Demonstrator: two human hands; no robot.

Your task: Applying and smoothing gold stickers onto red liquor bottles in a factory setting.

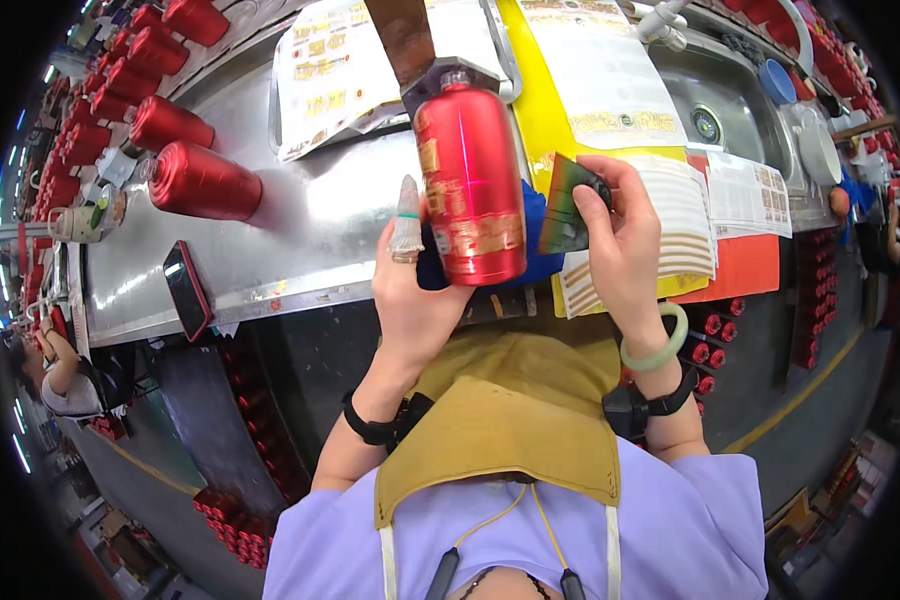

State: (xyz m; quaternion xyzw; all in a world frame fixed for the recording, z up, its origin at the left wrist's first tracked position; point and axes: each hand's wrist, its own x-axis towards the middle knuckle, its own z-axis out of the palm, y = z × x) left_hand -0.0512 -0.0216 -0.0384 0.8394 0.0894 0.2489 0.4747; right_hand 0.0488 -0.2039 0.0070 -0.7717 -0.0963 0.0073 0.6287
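A glossy red bottle (pixel 482 150) with gold decal patches lies neck-away in front of me. Its neck end meets a dark metal bracket (pixel 402 45), and blue material (pixel 540 250) shows beneath it. My left hand (pixel 417 315) grips the bottle's lower left side, thumb under the base; a pale finger cot (pixel 407 225) with a green band covers one finger. In my right hand (pixel 625 235), just right of the bottle, a thin dark green scraper (pixel 566 207) is pinched between thumb and fingers, apart from the bottle.
Decal sheets lie on a tray (pixel 515 75) and on a yellow sheet (pixel 535 110). A stack of decal strips (pixel 660 215) is at right, near a sink (pixel 740 100). Red bottles (pixel 205 180) and a phone (pixel 187 290) rest on the steel counter (pixel 320 215). Another person (pixel 65 375) sits far left.
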